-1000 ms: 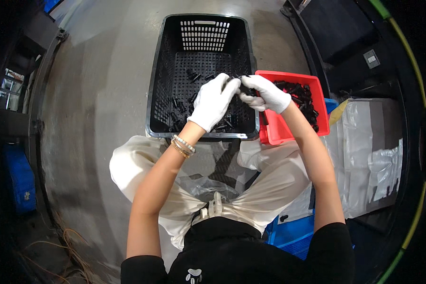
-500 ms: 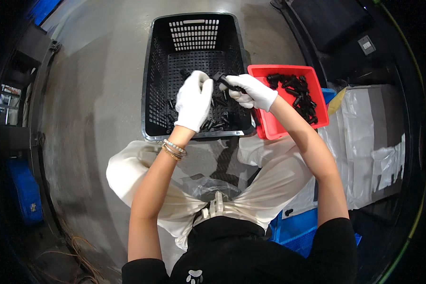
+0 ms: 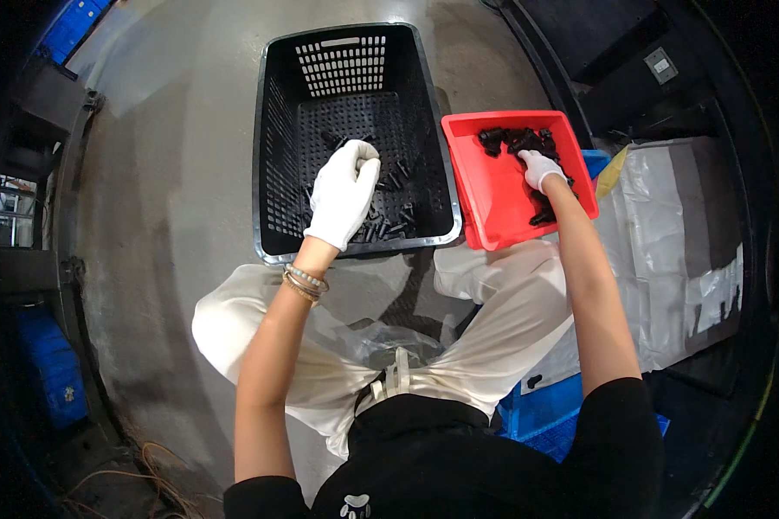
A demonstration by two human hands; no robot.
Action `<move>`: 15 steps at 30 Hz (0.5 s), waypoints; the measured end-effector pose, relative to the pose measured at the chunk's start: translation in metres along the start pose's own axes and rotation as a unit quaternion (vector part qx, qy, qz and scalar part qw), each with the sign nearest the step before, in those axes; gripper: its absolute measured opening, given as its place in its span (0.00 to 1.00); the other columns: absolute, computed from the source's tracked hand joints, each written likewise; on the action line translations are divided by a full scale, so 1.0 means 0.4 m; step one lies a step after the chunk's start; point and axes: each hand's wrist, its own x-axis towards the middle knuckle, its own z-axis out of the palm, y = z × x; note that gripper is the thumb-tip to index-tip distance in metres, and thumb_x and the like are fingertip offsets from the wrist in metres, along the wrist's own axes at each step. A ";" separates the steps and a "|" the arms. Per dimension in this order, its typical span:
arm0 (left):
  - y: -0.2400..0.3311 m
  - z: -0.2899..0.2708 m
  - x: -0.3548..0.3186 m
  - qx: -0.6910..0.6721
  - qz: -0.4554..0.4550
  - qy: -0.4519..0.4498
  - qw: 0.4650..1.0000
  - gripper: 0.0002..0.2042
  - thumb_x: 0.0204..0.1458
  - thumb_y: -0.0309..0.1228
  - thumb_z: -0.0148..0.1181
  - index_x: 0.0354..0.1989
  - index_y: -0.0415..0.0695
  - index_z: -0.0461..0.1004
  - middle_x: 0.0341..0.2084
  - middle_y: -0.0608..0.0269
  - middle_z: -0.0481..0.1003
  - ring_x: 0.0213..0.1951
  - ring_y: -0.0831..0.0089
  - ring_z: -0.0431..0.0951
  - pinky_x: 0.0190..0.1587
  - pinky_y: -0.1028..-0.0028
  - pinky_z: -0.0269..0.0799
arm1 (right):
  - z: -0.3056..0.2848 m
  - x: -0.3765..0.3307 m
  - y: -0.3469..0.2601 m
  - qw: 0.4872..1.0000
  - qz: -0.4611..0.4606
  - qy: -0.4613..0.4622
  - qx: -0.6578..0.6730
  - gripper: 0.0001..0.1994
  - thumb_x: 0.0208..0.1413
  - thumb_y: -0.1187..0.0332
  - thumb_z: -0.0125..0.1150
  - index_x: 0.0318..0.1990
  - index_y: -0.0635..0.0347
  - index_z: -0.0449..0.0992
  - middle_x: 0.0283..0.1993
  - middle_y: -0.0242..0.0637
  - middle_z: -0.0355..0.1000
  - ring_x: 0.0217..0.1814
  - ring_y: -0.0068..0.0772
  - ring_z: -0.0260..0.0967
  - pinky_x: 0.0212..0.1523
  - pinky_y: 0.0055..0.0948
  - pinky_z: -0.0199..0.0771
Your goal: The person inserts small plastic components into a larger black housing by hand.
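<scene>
My left hand [image 3: 346, 190], in a white glove, is held over the black basket [image 3: 266, 235] with its fingers curled closed. Dark bits show beside its fingertips, but whatever it grips is mostly hidden. Black short cylindrical parts [image 3: 389, 229] are scattered on the basket's floor below. To the right, my gloved right hand [image 3: 541, 169] reaches into the red tray [image 3: 500, 203]. Its bent fingers are closed in among the black cylindrical parts [image 3: 493, 141] heaped there, and their tips are partly hidden.
White plastic sheeting [image 3: 658, 259] lies right of the red tray, with a yellow piece [image 3: 612, 173] by its edge. A blue crate [image 3: 541, 411] stands by my right thigh. Orange cables [image 3: 151, 471] run along the lower left floor. Dark equipment [image 3: 610, 43] borders the upper right.
My right hand has gone from beside the left hand over the basket, where it held a black part, to inside the red tray. The left hand stays curled over the basket.
</scene>
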 end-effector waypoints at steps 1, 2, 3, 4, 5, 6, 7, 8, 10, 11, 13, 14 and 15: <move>-0.001 -0.001 0.000 0.002 0.001 0.001 1.000 0.07 0.52 0.29 0.52 0.34 0.39 0.71 0.21 0.64 0.70 0.25 0.80 0.68 0.30 0.78 0.66 | -0.004 -0.008 -0.010 1.000 -0.002 0.001 0.002 0.18 0.54 0.69 0.41 0.53 0.52 0.66 0.58 0.46 0.61 0.57 0.50 0.63 0.55 0.43 0.65; -0.002 -0.002 0.000 0.005 0.004 -0.007 1.000 0.07 0.52 0.29 0.52 0.34 0.38 0.71 0.22 0.64 0.70 0.25 0.80 0.68 0.31 0.78 0.66 | -0.013 -0.012 -0.019 0.999 0.013 -0.016 -0.036 0.18 0.53 0.71 0.42 0.53 0.52 0.65 0.58 0.46 0.61 0.56 0.51 0.64 0.54 0.43 0.66; -0.002 0.000 0.000 0.007 0.007 -0.017 1.000 0.07 0.52 0.29 0.52 0.35 0.38 0.71 0.22 0.63 0.70 0.25 0.80 0.68 0.31 0.78 0.66 | -0.034 -0.024 -0.034 0.996 0.029 -0.034 -0.074 0.18 0.53 0.72 0.42 0.52 0.53 0.65 0.58 0.46 0.62 0.56 0.51 0.65 0.53 0.42 0.68; -0.004 0.003 0.001 -0.002 0.018 -0.021 1.000 0.07 0.52 0.29 0.52 0.34 0.38 0.71 0.22 0.62 0.71 0.26 0.79 0.69 0.32 0.77 0.67 | -0.014 -0.003 -0.022 0.995 0.028 -0.027 -0.090 0.20 0.50 0.71 0.49 0.53 0.53 0.62 0.55 0.49 0.65 0.52 0.50 0.68 0.50 0.43 0.69; -0.006 0.002 0.001 -0.002 0.019 -0.019 1.000 0.07 0.52 0.29 0.52 0.34 0.38 0.71 0.22 0.62 0.71 0.26 0.79 0.69 0.32 0.77 0.67 | -0.010 -0.001 -0.028 0.995 0.027 -0.025 -0.090 0.20 0.50 0.71 0.49 0.53 0.53 0.62 0.55 0.49 0.65 0.52 0.50 0.68 0.50 0.43 0.69; -0.004 0.003 0.001 -0.002 0.019 -0.028 0.999 0.07 0.52 0.29 0.52 0.34 0.37 0.71 0.23 0.62 0.71 0.26 0.79 0.69 0.32 0.77 0.67 | -0.018 -0.011 -0.053 0.996 0.025 -0.032 -0.074 0.20 0.49 0.69 0.51 0.52 0.53 0.64 0.51 0.49 0.68 0.50 0.50 0.69 0.49 0.43 0.70; -0.003 0.002 0.002 -0.003 0.019 -0.037 0.999 0.07 0.52 0.29 0.52 0.34 0.37 0.71 0.23 0.61 0.71 0.26 0.79 0.69 0.32 0.77 0.67 | -0.027 -0.016 -0.067 0.997 0.022 -0.039 -0.058 0.19 0.49 0.66 0.53 0.51 0.53 0.65 0.47 0.48 0.71 0.49 0.50 0.70 0.48 0.43 0.70; -0.001 0.000 0.003 -0.001 0.013 -0.045 0.999 0.08 0.52 0.29 0.52 0.35 0.37 0.71 0.24 0.59 0.72 0.26 0.76 0.70 0.33 0.76 0.67 | 0.006 0.006 -0.063 0.998 -0.021 -0.031 -0.040 0.19 0.47 0.62 0.57 0.48 0.52 0.69 0.43 0.47 0.73 0.48 0.48 0.70 0.47 0.43 0.71; -0.002 -0.005 -0.001 0.011 0.016 -0.041 0.999 0.08 0.52 0.29 0.52 0.35 0.37 0.71 0.24 0.57 0.72 0.27 0.74 0.71 0.33 0.75 0.67 | 0.008 0.002 -0.133 0.998 -0.035 -0.055 0.001 0.18 0.45 0.65 0.57 0.46 0.52 0.72 0.43 0.46 0.73 0.46 0.48 0.71 0.46 0.40 0.71; -0.001 -0.006 -0.002 0.021 0.023 -0.041 0.999 0.08 0.51 0.30 0.52 0.35 0.37 0.71 0.25 0.56 0.72 0.27 0.73 0.71 0.34 0.74 0.68 | 0.004 0.003 -0.153 0.996 -0.046 -0.073 0.018 0.19 0.43 0.67 0.57 0.46 0.52 0.72 0.43 0.46 0.73 0.46 0.48 0.71 0.45 0.40 0.71; 0.008 -0.008 -0.001 0.023 0.021 -0.049 0.998 0.08 0.51 0.30 0.53 0.35 0.37 0.71 0.25 0.54 0.72 0.27 0.71 0.72 0.34 0.74 0.68 | -0.019 0.013 -0.170 0.985 -0.077 -0.131 0.078 0.19 0.41 0.69 0.57 0.46 0.53 0.72 0.42 0.47 0.73 0.46 0.48 0.71 0.45 0.39 0.71; 0.011 -0.008 0.000 0.025 0.020 -0.059 0.998 0.09 0.51 0.30 0.53 0.35 0.37 0.71 0.25 0.53 0.72 0.28 0.69 0.73 0.34 0.73 0.68 | -0.028 0.015 -0.174 0.967 -0.106 -0.187 0.139 0.20 0.40 0.71 0.56 0.46 0.54 0.72 0.41 0.47 0.74 0.45 0.48 0.71 0.45 0.39 0.71; 0.012 -0.006 0.001 0.026 0.021 -0.057 0.998 0.09 0.51 0.30 0.53 0.35 0.37 0.71 0.25 0.53 0.72 0.28 0.69 0.73 0.34 0.73 0.68 | -0.025 0.022 -0.172 0.967 -0.108 -0.185 0.139 0.20 0.40 0.71 0.56 0.46 0.54 0.72 0.41 0.47 0.74 0.45 0.48 0.71 0.45 0.39 0.71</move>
